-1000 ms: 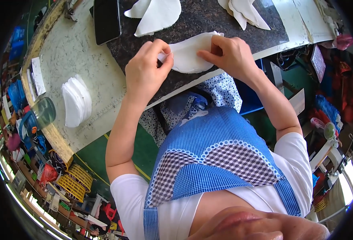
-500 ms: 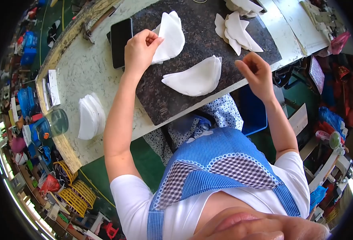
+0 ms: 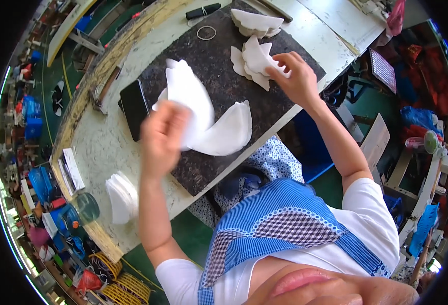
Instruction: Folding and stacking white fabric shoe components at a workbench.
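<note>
My left hand (image 3: 165, 137), blurred by motion, is closed at the edge of a white curved fabric piece (image 3: 191, 94), which is smeared too. That piece overlaps another stack of white crescent pieces (image 3: 229, 129) lying nearer my body. Farther right, my right hand (image 3: 297, 79) pinches the edge of a white piece on a fanned pile (image 3: 254, 58). Behind that pile lies one more stack of scalloped white pieces (image 3: 254, 23). All of these rest on a dark speckled slab (image 3: 193, 170).
A black phone (image 3: 134, 109) lies at the slab's left edge, with a hammer (image 3: 102, 91) beyond it. More white pieces (image 3: 122, 198) sit at the table's near left, next to a clear jar (image 3: 85, 208). At the far side are a thin ring (image 3: 206, 33) and a dark rolled item (image 3: 203, 11).
My right hand has moved from the slab's near edge onto the fanned pile. My left hand has come nearer, its white piece shifting toward the crescent stack. The whole view has turned slightly.
</note>
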Demonstrator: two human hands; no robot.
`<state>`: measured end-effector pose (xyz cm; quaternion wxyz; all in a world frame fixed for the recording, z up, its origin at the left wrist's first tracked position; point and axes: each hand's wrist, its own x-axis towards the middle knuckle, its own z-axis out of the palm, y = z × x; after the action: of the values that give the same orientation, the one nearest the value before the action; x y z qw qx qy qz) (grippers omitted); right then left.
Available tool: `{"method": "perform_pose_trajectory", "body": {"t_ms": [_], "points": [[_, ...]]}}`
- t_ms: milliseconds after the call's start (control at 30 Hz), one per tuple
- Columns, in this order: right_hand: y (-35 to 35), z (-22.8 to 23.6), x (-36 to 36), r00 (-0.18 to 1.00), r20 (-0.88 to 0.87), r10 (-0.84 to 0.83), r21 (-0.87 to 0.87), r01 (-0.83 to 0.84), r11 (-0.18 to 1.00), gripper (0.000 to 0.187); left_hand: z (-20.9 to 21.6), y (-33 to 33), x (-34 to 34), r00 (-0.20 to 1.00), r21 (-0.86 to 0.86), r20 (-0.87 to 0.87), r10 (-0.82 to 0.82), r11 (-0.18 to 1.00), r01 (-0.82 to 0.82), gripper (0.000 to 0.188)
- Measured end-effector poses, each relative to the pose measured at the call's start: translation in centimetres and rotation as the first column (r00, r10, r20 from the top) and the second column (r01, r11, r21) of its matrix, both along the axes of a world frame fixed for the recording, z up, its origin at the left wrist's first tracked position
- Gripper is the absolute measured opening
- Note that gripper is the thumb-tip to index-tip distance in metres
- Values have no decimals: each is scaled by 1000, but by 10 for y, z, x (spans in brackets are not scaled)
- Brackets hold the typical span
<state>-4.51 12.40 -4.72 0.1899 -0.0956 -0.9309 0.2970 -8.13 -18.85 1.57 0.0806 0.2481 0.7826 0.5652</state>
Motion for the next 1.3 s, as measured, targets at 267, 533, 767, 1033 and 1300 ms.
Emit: {"method": "perform_pose_trajectory", "body": {"t_ms": [267, 533, 767, 1033, 1300], "points": [[1, -22, -21, 999, -45, 19, 163, -11, 987, 35, -45, 16, 28, 778, -425, -618, -114, 881, -208, 42], [11, 1, -14, 968, -199, 155, 110, -135, 985, 12, 3, 53, 40, 606, -220, -779, -158, 975, -28, 33], [-44, 63, 9, 850, -370, 376, -347, -501, 793, 14, 22, 83, 31, 577, -179, -812, -84, 978, -109, 64], [-56, 87, 24, 831, -152, 535, -848, -388, 362, 11, 22, 50, 32, 938, -42, -346, 18, 999, -34, 13], [-51, 106, 31, 592, 36, 805, -836, -424, 348, 8, 22, 29, 43, 975, 9, -119, -189, 981, 191, 16]]}}
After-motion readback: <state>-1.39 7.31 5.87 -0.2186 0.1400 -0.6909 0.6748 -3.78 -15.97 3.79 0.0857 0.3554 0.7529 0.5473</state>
